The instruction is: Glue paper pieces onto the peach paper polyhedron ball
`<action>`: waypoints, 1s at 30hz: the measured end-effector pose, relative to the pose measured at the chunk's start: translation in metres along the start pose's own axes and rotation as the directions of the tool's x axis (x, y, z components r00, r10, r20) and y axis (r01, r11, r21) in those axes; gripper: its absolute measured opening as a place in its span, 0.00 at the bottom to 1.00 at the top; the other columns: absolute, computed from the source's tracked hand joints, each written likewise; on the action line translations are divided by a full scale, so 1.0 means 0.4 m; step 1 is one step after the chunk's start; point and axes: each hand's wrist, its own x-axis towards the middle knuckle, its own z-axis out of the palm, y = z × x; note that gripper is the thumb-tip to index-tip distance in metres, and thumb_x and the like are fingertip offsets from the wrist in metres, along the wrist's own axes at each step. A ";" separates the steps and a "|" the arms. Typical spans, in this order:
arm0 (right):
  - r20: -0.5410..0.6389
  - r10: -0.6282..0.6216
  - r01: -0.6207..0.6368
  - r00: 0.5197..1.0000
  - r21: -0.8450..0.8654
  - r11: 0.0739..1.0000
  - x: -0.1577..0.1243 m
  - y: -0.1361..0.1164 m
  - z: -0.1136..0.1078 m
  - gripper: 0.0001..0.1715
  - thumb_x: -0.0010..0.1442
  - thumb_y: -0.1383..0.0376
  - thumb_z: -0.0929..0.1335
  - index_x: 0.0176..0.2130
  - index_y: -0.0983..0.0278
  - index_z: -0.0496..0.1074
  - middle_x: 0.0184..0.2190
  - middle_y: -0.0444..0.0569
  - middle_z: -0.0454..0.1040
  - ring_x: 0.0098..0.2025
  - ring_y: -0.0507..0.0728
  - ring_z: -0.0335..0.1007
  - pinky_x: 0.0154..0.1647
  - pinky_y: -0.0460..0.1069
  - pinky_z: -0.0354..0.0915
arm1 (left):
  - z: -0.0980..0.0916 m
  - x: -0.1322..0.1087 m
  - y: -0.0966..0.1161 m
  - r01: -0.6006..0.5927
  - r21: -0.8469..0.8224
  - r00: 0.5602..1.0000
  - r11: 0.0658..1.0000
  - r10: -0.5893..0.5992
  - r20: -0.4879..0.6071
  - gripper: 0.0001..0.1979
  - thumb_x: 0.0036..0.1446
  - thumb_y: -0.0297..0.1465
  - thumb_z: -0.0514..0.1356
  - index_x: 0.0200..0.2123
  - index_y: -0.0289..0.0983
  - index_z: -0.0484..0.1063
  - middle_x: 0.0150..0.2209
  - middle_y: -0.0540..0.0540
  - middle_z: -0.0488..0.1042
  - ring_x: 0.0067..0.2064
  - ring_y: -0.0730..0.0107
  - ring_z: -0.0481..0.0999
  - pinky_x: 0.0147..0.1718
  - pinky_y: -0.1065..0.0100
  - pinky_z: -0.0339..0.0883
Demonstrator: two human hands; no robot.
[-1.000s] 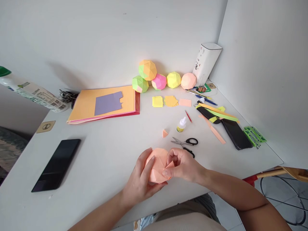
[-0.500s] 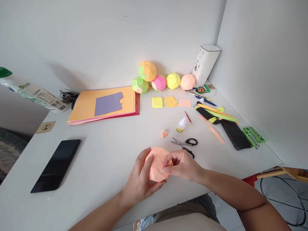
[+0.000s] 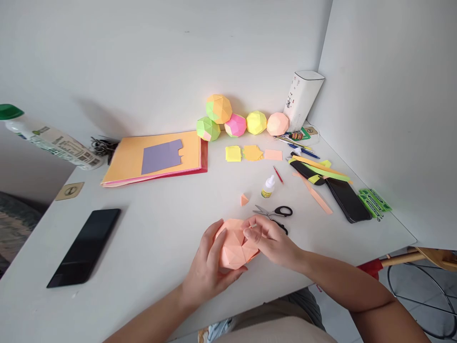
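A peach folded-paper ball (image 3: pixel 233 245) with triangular facets sits in my left hand (image 3: pixel 205 267), its fingers around the left side and thumb underneath. An opening shows on the ball's right side. At its upper right edge, my right hand (image 3: pixel 269 238) has thumb and forefinger pinched together on the paper there; the fingertips partly hide that spot. Just beyond the ball lies a small peach paper piece (image 3: pixel 244 199). Black-handled scissors (image 3: pixel 273 211) lie partly behind my right hand, and a small white-capped glue bottle (image 3: pixel 268 186) stands further back.
Several finished paper balls (image 3: pixel 256 123) rest along the wall beside a white box-shaped device (image 3: pixel 303 101). Paper sheets (image 3: pixel 124 152) lie at the back left, a phone (image 3: pixel 85 247) at the left. A cutter, another phone (image 3: pixel 348 200) and paper strips (image 3: pixel 316 194) lie right.
My right hand's fingertips have shifted up from the ball's lower right face to its upper right edge. The opening in the ball's right side is now more exposed. My left hand keeps its hold.
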 end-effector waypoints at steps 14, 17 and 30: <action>0.014 -0.390 0.378 0.921 -0.272 0.885 -0.020 -0.028 -0.009 0.17 0.56 0.66 0.70 0.46 0.62 0.66 0.38 0.49 0.74 0.39 0.54 0.75 0.43 0.51 0.73 | 0.002 -0.010 0.005 0.250 -0.124 0.968 0.960 -0.251 0.009 0.44 0.57 0.56 0.54 0.68 0.41 0.42 0.61 0.30 0.55 0.62 0.43 0.61 0.50 0.45 0.69; 0.064 -0.426 0.425 0.902 -0.299 0.854 -0.019 -0.032 -0.014 0.12 0.58 0.67 0.68 0.44 0.63 0.69 0.37 0.49 0.75 0.38 0.54 0.74 0.41 0.50 0.73 | -0.008 -0.015 0.012 0.194 -0.052 0.981 0.980 -0.193 0.034 0.42 0.60 0.58 0.45 0.68 0.38 0.42 0.58 0.30 0.59 0.58 0.43 0.64 0.48 0.44 0.69; 0.313 -0.563 0.643 0.765 -0.324 0.694 0.001 -0.028 0.000 0.12 0.62 0.71 0.63 0.45 0.64 0.71 0.35 0.50 0.77 0.33 0.52 0.70 0.36 0.48 0.70 | -0.085 0.041 0.013 0.242 -0.399 0.967 0.884 -0.182 0.180 0.08 0.66 0.38 0.53 0.43 0.41 0.66 0.62 0.36 0.56 0.68 0.49 0.53 0.60 0.42 0.60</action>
